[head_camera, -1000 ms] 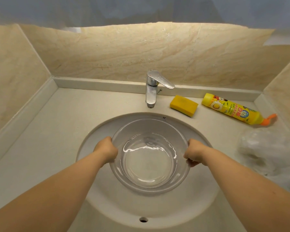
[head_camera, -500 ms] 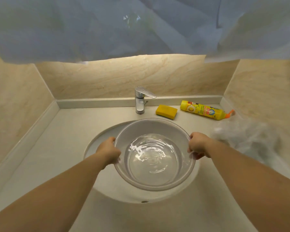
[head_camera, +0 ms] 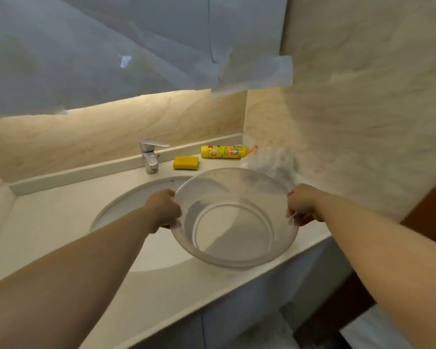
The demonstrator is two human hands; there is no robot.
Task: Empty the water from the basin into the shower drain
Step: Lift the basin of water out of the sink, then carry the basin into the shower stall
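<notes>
Beige countertop with one round sink, one faucet, one yellow sponge, one yellow bottle lying flat. One clear basin holding water, raised above counter's right part. Left hand and right hand each clenched on opposite rims.

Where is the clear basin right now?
In the head view the clear basin is held between the left hand and right hand, over the right part of the sink and the counter, in front of the yellow sponge.
</notes>
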